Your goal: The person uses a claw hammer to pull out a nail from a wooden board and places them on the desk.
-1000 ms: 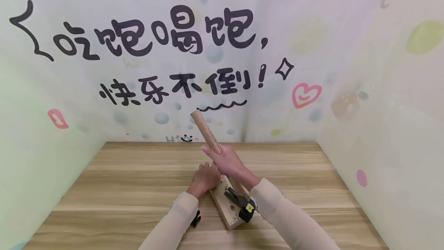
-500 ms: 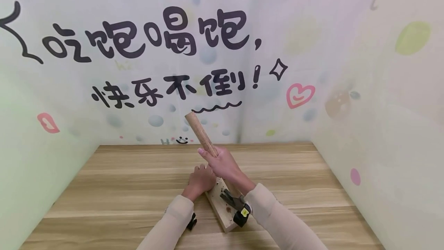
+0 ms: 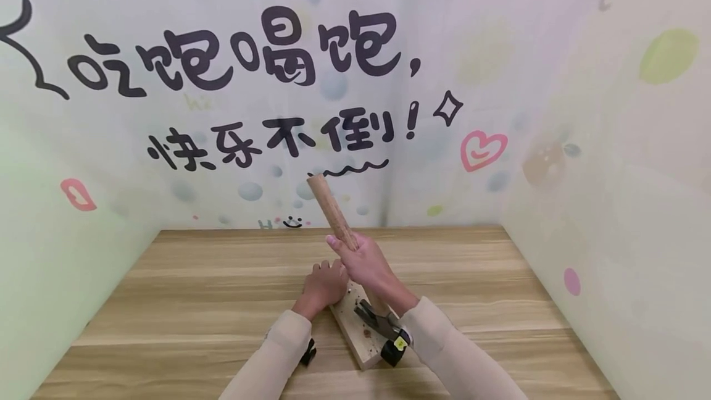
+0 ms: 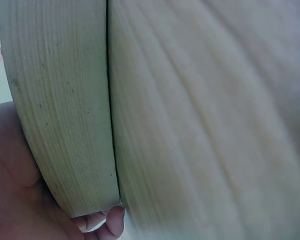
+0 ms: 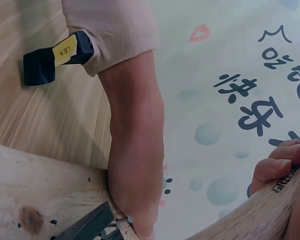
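The right hand [image 3: 363, 262] grips a hammer [image 3: 334, 213], claw [image 3: 374, 321] above the board [image 3: 353, 331]. The left hand [image 3: 326, 284] clasps the board's far end.

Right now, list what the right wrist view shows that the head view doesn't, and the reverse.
Only the right wrist view: dark print on the hammer handle and the yellow label on the left wrist's black device.
Only the head view: the handle's free end and the right sleeve.
Both: the hammer, gripped by the right hand; the board, held by the left hand; the left sleeve; the lettered wall.
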{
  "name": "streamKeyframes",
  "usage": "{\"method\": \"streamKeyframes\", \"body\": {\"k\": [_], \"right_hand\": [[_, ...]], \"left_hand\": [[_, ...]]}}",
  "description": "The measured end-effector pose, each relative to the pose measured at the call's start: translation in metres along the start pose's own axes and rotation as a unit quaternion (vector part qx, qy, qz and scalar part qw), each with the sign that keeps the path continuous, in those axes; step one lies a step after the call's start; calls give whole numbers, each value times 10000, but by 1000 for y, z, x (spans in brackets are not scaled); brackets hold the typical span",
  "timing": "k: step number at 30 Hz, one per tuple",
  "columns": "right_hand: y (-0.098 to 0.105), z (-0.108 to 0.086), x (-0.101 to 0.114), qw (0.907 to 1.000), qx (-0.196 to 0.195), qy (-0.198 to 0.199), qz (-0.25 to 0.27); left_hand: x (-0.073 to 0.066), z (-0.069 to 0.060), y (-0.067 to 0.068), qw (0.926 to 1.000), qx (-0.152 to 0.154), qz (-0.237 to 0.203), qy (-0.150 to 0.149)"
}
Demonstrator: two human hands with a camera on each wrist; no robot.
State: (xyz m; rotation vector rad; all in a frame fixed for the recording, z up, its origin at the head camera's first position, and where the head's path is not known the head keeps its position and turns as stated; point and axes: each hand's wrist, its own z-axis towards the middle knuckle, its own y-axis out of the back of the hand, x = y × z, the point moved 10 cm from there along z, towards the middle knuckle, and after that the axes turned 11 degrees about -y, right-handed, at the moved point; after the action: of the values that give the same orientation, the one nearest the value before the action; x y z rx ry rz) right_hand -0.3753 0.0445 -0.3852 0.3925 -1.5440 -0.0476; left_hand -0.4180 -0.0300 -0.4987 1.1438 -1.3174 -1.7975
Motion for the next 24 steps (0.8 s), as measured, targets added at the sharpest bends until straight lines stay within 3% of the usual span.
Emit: {"method": "streamKeyframes", "body": {"k": [8, 15, 20, 24], "right_hand": [[6, -8, 2, 9998, -101, 16, 152], [13, -14, -2, 9987, -54, -18, 503], [19, -17, -1, 9963, 6, 89, 853], [25, -22, 1, 9963, -88, 239, 822]], "left_hand": [[-4, -3, 7, 9999, -113, -89, -94], [1, -4, 4, 9989, -171, -402, 143], [5, -3, 0, 9986, -107, -433, 280], [6, -2, -1, 9988, -42, -373, 299]]}}
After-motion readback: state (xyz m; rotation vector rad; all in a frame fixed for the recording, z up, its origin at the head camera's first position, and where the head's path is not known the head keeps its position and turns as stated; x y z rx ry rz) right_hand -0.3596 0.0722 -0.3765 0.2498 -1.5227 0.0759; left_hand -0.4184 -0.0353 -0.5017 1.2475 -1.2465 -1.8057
